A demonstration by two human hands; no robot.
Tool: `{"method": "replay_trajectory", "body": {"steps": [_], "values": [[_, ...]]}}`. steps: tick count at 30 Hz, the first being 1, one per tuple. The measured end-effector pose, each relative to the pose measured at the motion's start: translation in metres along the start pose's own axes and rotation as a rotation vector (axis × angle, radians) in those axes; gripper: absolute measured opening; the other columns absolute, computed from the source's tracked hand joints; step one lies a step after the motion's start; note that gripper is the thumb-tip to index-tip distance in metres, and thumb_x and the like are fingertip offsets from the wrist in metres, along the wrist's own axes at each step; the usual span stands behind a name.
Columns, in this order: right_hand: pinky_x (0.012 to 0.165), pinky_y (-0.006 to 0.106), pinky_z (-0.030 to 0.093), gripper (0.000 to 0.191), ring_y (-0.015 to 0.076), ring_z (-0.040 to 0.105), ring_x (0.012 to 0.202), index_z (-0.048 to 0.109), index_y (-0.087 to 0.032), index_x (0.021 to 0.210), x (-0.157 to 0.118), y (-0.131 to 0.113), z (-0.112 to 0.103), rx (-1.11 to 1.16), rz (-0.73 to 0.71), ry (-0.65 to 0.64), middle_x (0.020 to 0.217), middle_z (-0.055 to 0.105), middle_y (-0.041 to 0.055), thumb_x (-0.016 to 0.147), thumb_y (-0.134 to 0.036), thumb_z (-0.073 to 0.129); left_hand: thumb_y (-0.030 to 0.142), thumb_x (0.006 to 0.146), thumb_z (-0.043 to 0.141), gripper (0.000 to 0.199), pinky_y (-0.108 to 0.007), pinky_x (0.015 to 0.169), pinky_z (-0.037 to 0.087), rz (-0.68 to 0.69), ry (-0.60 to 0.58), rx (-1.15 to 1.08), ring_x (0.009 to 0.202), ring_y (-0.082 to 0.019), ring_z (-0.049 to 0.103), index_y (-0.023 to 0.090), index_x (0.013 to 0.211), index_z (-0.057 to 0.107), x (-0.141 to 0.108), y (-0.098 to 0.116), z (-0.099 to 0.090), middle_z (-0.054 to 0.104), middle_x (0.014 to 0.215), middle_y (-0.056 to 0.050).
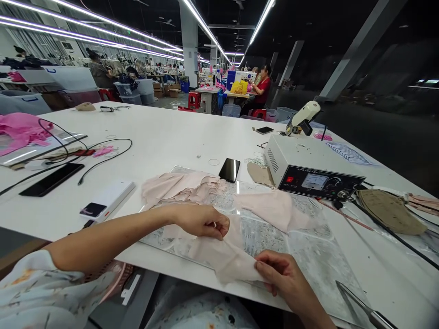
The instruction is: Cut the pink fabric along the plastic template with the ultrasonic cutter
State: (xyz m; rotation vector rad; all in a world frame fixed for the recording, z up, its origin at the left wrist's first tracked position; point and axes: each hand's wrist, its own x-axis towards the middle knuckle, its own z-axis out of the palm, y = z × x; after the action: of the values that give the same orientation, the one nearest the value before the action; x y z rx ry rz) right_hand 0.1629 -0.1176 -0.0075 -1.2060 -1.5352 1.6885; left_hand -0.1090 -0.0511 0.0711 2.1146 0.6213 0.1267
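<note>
Right hand [279,274], nearest the viewer, pinching the near edge of a pale pink cloth piece [224,256] between closed fingertips; left hand [202,220], just beyond it, fingers curled and pinching the same piece at its upper fold. The piece lies across the marbled mat [308,256] at the near edge of the table [164,132], with a stack of similar pink pieces [181,187] at the mat's far left corner and another single piece [270,205] toward its centre. A phone [229,170] rests at the mat's far edge; a white control box [308,167] stands just right of that. Probable risks: the thin cloth, overhanging the mat's near edge, may slip off if either pinch loosens; uneven pull between the hands may stretch or skew it
</note>
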Motion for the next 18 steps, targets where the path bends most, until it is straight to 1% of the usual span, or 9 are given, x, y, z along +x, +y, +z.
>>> {"method": "replay_trajectory", "body": {"steps": [4, 6, 7, 9, 10, 11, 14, 16, 18], "values": [[0.046, 0.023, 0.039, 0.042, 0.0092, 0.044, 0.046, 0.071, -0.017, 0.072, -0.005, 0.002, 0.001, -0.015, 0.003, 0.049, 0.054, 0.050, -0.0016, 0.076, -0.059, 0.067, 0.012, 0.090, 0.059, 0.008, -0.017, 0.052, 0.036, -0.028, 0.028, 0.027, 0.056, -0.009, 0.046, 0.016, 0.095, 0.063, -0.012, -0.007, 0.006, 0.056, 0.070, 0.003], [0.044, 0.022, 0.039, 0.041, 0.0093, 0.045, 0.046, 0.071, -0.017, 0.073, -0.003, 0.002, 0.002, -0.051, -0.031, 0.077, 0.053, 0.050, -0.0018, 0.078, -0.057, 0.065, 0.017, 0.088, 0.064, 0.016, -0.017, 0.053, 0.037, -0.036, 0.037, 0.094, 0.057, -0.009, 0.048, 0.017, 0.105, 0.065, -0.016, -0.012, 0.005, 0.060, 0.075, 0.001], [0.042, 0.022, 0.038, 0.040, 0.0094, 0.045, 0.045, 0.071, -0.017, 0.073, 0.001, 0.000, 0.002, -0.115, -0.103, 0.115, 0.052, 0.050, -0.0020, 0.081, -0.055, 0.063, 0.019, 0.087, 0.067, 0.018, -0.017, 0.054, 0.038, -0.031, 0.046, 0.143, 0.058, -0.009, 0.050, 0.017, 0.104, 0.066, -0.017, -0.014, 0.003, 0.062, 0.076, 0.001], [0.038, 0.021, 0.037, 0.034, 0.0095, 0.046, 0.041, 0.070, -0.017, 0.073, 0.013, -0.010, -0.001, -0.308, -0.341, 0.233, 0.049, 0.050, -0.0025, 0.087, -0.047, 0.059, 0.018, 0.085, 0.069, 0.009, -0.017, 0.056, 0.040, -0.016, 0.092, 0.237, 0.060, -0.009, 0.053, 0.016, 0.093, 0.068, -0.018, -0.019, -0.007, 0.063, 0.075, 0.001], [0.037, 0.021, 0.037, 0.030, 0.0096, 0.046, 0.040, 0.070, -0.017, 0.074, 0.020, -0.017, -0.004, -0.428, -0.499, 0.307, 0.049, 0.052, -0.0026, 0.089, -0.041, 0.058, 0.017, 0.085, 0.067, 0.002, -0.017, 0.057, 0.041, -0.013, 0.138, 0.279, 0.062, -0.010, 0.055, 0.015, 0.086, 0.067, -0.018, -0.021, -0.013, 0.063, 0.074, 0.001], [0.037, 0.021, 0.039, 0.024, 0.0101, 0.048, 0.041, 0.070, -0.018, 0.076, 0.029, -0.025, -0.008, -0.492, -0.604, 0.362, 0.051, 0.054, -0.0025, 0.088, -0.036, 0.060, 0.016, 0.087, 0.064, 0.005, -0.017, 0.058, 0.041, -0.021, 0.199, 0.310, 0.063, -0.010, 0.055, 0.015, 0.082, 0.065, -0.018, -0.022, -0.021, 0.062, 0.074, 0.001], [0.053, 0.024, 0.050, 0.007, 0.0138, 0.061, 0.063, 0.071, -0.023, 0.087, 0.048, -0.047, -0.018, -0.571, -0.801, 0.482, 0.079, 0.069, 0.0024, 0.085, -0.023, 0.065, 0.012, 0.090, 0.052, 0.008, -0.020, 0.063, 0.041, -0.056, 0.424, 0.411, 0.072, -0.012, 0.054, 0.014, 0.088, 0.059, -0.022, -0.023, -0.036, 0.060, 0.086, -0.003], [0.065, 0.027, 0.054, 0.017, 0.0158, 0.064, 0.076, 0.073, -0.027, 0.093, 0.053, -0.050, -0.019, -0.646, -0.928, 0.523, 0.087, 0.070, 0.0029, 0.081, -0.015, 0.068, 0.009, 0.089, 0.049, 0.009, -0.022, 0.066, 0.041, -0.048, 0.496, 0.489, 0.076, -0.014, 0.053, 0.014, 0.087, 0.056, -0.026, -0.026, -0.032, 0.059, 0.090, -0.005], [0.068, 0.026, 0.054, 0.026, 0.0151, 0.064, 0.077, 0.074, -0.028, 0.095, 0.049, -0.042, -0.014, -0.739, -1.016, 0.494, 0.084, 0.069, 0.0019, 0.078, -0.009, 0.069, 0.005, 0.087, 0.050, 0.013, -0.024, 0.069, 0.042, -0.017, 0.474, 0.561, 0.076, -0.015, 0.053, 0.015, 0.080, 0.053, -0.031, -0.032, -0.015, 0.058, 0.087, -0.005]]}}
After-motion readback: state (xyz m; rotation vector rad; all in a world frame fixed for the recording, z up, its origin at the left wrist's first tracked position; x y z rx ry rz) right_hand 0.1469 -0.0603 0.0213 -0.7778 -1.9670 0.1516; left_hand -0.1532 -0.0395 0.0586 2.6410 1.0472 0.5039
